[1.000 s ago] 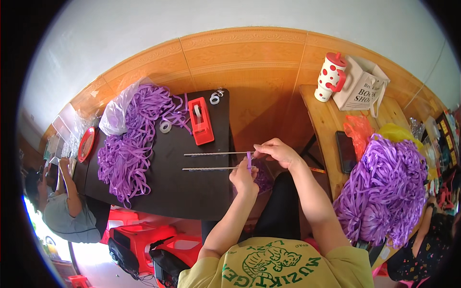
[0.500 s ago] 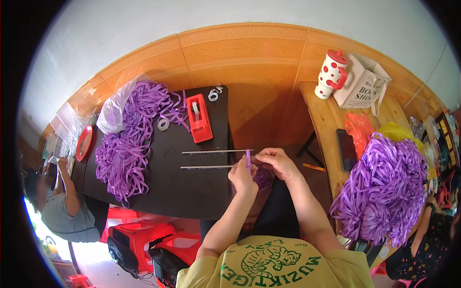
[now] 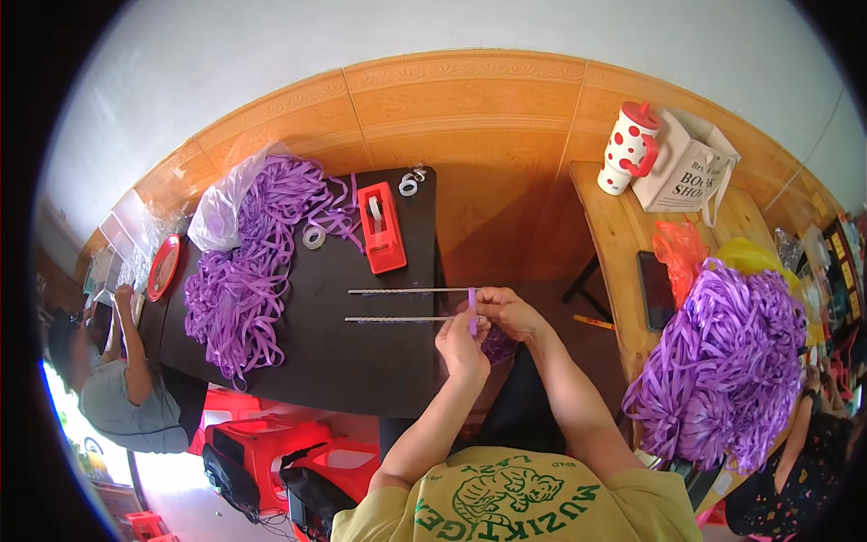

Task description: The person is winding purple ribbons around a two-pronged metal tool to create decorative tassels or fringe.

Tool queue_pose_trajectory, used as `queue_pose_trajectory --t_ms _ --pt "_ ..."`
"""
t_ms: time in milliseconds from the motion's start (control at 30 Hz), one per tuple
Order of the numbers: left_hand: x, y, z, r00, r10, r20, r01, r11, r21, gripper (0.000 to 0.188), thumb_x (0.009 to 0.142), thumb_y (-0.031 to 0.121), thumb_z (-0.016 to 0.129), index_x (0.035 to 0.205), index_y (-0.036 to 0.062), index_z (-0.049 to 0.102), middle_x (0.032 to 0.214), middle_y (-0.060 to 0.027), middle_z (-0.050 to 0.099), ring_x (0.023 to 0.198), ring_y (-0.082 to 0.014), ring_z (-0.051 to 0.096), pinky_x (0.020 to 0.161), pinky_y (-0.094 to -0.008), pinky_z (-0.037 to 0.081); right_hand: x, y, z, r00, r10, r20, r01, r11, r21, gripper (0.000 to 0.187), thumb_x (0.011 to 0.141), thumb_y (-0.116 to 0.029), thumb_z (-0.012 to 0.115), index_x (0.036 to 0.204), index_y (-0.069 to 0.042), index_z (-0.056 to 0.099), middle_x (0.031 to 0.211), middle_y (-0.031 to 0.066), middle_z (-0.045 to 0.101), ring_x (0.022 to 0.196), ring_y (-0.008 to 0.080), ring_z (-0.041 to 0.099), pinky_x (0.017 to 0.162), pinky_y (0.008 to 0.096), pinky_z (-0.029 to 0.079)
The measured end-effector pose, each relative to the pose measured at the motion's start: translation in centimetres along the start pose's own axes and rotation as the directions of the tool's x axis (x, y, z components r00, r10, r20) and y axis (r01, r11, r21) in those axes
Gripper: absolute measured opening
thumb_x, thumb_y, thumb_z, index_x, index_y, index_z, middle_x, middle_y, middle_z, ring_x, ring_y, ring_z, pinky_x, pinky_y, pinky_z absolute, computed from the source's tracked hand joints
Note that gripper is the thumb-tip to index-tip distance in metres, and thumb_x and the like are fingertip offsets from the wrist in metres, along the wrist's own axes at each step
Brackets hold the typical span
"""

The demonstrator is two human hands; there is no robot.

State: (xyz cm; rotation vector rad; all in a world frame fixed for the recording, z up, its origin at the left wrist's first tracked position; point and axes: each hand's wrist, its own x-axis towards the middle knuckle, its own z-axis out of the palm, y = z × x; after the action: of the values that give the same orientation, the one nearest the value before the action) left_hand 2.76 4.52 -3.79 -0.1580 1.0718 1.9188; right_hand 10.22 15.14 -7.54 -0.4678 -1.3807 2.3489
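Two thin metal rods (image 3: 397,291) stick out side by side past the right edge of the dark table. A narrow purple ribbon (image 3: 472,303) runs across their right ends. My left hand (image 3: 462,352) is closed at the lower rod's end, its fingertips pressing on the ribbon. Just to the right, my right hand (image 3: 510,316) is pinched beside the upper rod's end, its fingertips at the ribbon and close to my left ones. Below the hands, more purple ribbon (image 3: 498,345) shows in part, half hidden.
On the dark table (image 3: 352,370) lie a purple ribbon heap (image 3: 237,307), a red tape dispenser (image 3: 383,230) and tape rolls (image 3: 313,238). The wooden table (image 3: 601,217) holds a ribbon pile (image 3: 722,361), phone (image 3: 657,289), dotted tumbler (image 3: 628,149) and bag (image 3: 686,172). People sit at both sides.
My right hand has come in from the right, and its fingertips now meet the ribbon beside my left hand. The whole view has shifted slightly.
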Motion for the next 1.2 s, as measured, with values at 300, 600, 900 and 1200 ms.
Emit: queue_pose_trajectory --t_ms 300,600,900,1200 --pt "-0.1 -1.0 -1.1 0.985 0.136 0.103 -0.122 0.984 -0.133 0.01 0.083 0.002 0.06 0.074 0.0041 0.059 0.076 -0.0076 0.063 0.072 -0.019 0.062 0.072 -0.029 0.047 2.5 0.8 0.8 0.982 -0.017 0.188 -0.024 0.978 0.209 0.009 0.085 -0.008 0.06 0.084 0.001 0.061 0.11 0.0211 0.061 0.085 0.0184 0.061 0.077 0.0286 0.05" --pt "-0.3 -1.1 -0.8 0.977 0.181 0.114 -0.148 0.958 -0.247 0.013 0.082 -0.004 0.06 0.071 0.0033 0.06 0.086 -0.0098 0.065 0.087 -0.0178 0.061 0.082 -0.0306 0.047 4.3 3.4 1.0 0.933 -0.146 0.33 -0.029 0.882 0.471 0.037 0.066 -0.019 0.078 0.091 0.002 0.059 0.12 0.0238 0.051 0.101 0.029 0.058 0.083 0.0357 0.052" --pt "0.3 -1.5 -1.0 0.975 0.184 0.126 -0.149 0.958 -0.246 0.004 0.082 -0.001 0.062 0.084 -0.0004 0.065 0.09 -0.0098 0.066 0.087 -0.0165 0.061 0.083 -0.027 0.045 2.9 0.0 -0.7 0.986 0.134 -0.097 -0.147 0.98 -0.136 0.029 0.08 -0.01 0.066 0.104 0.006 0.061 0.111 0.0175 0.06 0.092 0.0203 0.063 0.083 0.0295 0.049" --pt "0.4 -1.7 -1.4 0.973 0.194 0.124 -0.161 0.959 -0.235 0.009 0.081 0.004 0.064 0.089 0.0016 0.067 0.085 -0.0041 0.066 0.079 -0.0106 0.058 0.076 -0.0223 0.042 3.8 -10.9 6.7 0.953 0.186 0.241 0.249 -0.018 -0.968 0.016 0.088 -0.016 0.056 0.1 -0.016 0.068 0.138 0.0134 0.041 0.129 0.0333 0.029 0.1 0.0476 0.034"
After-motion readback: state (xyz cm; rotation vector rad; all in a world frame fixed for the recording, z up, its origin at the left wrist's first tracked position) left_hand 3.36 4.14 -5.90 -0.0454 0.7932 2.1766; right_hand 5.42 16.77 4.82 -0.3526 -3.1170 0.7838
